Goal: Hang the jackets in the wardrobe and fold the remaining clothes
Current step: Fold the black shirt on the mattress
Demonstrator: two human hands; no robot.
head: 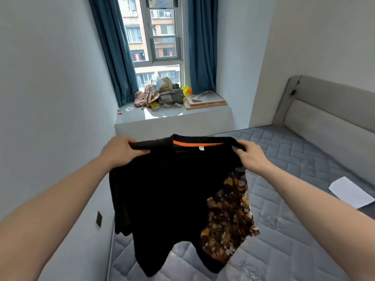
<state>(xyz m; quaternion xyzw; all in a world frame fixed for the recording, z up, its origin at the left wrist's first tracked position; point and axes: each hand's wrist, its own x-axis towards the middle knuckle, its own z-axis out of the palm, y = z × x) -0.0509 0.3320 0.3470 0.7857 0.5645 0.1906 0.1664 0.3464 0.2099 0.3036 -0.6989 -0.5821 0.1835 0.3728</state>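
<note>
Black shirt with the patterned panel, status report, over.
Left hand and right hand each grip a shoulder. Black shirt with orange collar lining hangs over grey quilted mattress. White paper sheet lies clear, to the right.

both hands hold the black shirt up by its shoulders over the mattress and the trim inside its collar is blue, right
Not quite: the trim inside the collar is orange, not blue, as the head view shows. The rest stands: the left hand and right hand hold the black shirt up by its shoulders over the mattress.
</note>
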